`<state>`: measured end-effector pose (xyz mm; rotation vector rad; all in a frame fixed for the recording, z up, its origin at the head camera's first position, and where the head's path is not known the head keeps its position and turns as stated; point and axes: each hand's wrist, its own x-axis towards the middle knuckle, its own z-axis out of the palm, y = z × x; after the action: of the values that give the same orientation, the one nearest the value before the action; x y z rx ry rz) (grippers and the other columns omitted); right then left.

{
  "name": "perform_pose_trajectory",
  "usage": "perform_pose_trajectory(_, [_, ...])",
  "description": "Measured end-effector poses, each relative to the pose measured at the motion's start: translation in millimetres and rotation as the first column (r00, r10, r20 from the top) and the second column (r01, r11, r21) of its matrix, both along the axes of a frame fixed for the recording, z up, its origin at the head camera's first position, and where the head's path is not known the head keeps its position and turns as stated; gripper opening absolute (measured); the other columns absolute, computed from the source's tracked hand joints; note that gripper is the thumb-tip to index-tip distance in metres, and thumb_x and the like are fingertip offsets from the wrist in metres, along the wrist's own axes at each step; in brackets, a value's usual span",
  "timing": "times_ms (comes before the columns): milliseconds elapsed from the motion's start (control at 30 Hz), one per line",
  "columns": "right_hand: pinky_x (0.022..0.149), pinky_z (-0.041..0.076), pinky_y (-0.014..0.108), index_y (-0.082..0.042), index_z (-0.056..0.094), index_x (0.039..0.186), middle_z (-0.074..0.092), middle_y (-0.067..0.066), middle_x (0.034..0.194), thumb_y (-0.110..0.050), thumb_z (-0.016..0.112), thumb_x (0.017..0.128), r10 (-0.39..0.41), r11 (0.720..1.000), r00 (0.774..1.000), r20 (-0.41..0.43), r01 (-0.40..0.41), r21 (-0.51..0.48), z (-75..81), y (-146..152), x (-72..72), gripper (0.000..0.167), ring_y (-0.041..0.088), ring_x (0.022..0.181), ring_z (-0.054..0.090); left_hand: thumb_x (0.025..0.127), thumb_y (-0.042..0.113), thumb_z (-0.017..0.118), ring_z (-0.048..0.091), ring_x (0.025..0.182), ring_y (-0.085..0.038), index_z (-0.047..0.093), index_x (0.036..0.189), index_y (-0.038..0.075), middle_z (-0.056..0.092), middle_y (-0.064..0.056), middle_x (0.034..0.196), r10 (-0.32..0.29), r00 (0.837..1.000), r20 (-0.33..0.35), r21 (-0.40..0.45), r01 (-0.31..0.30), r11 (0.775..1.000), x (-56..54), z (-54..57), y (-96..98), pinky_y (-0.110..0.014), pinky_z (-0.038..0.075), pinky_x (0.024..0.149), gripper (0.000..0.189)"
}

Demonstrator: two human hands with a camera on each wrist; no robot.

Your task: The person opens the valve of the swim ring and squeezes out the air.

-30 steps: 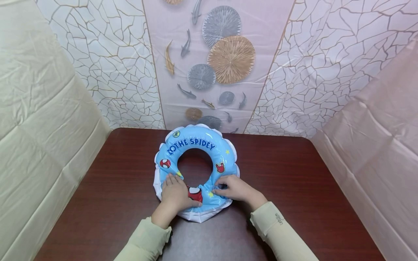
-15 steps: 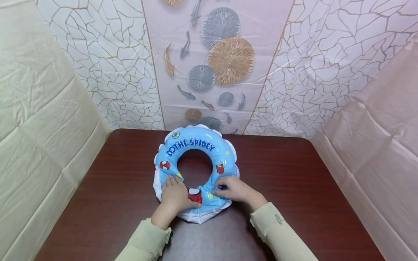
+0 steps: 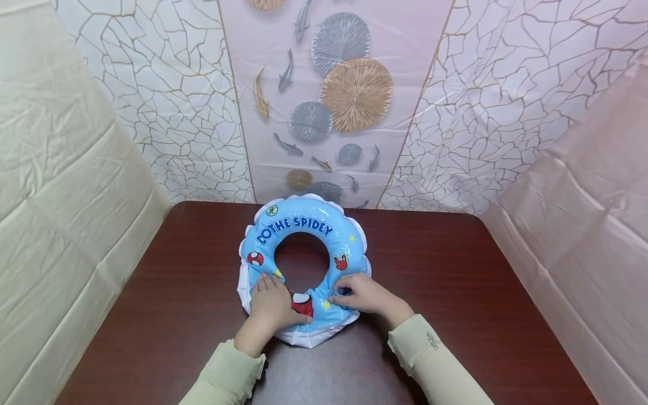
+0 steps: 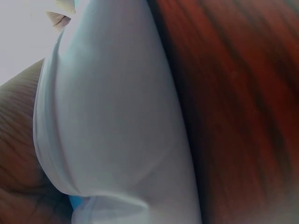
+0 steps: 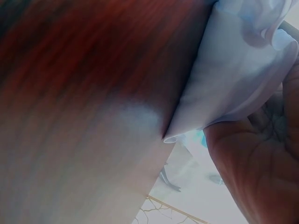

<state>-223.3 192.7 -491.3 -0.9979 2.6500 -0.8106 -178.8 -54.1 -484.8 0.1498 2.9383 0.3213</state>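
Note:
A blue inflatable swim ring (image 3: 349, 239) with a white underside and the lettering "DOTHE SPIDEY" lies on the dark red table. Its near part looks softer and creased. Spread over the near left of the ring, my left hand (image 3: 270, 304) presses on it with straight fingers, the thumb reaching toward a red printed figure. At the near right, my right hand (image 3: 367, 292) has thumb and forefinger curled together, pinching a small bit of the ring's top that the fingers partly cover. The ring's white underside fills much of the left wrist view (image 4: 117, 102) and shows beside my palm in the right wrist view (image 5: 219, 74).
The wood-grain table (image 3: 445, 281) extends on both sides of the ring. Behind its far edge hangs a patterned cloth (image 3: 354, 157) with fish and round motifs. Pale cloth walls (image 3: 66, 185) stand at left and right.
Both hands stay in the same places on the ring. The whole view has shifted very slightly; the ring shows no clear change of shape.

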Motion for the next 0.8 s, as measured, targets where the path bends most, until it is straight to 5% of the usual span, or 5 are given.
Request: perform_pose_trajectory(800, [0.076, 0.054, 0.025, -0.022, 0.073, 0.096, 0.064, -0.014, 0.088, -0.035, 0.072, 0.094, -0.016, 1.0, 1.0, 0.023, 0.015, 0.014, 1.0, -0.6, 0.8, 0.013, 0.006, 0.081, 0.059, 0.063, 0.067, 0.084, 0.031, 0.14, -0.054, 0.034, 0.145, -0.019, 0.032, -0.04, 0.15, 0.0, 1.0, 0.013, 0.009, 0.0, 1.0, -0.8, 0.2, -0.3, -0.062, 0.027, 0.114, 0.129])
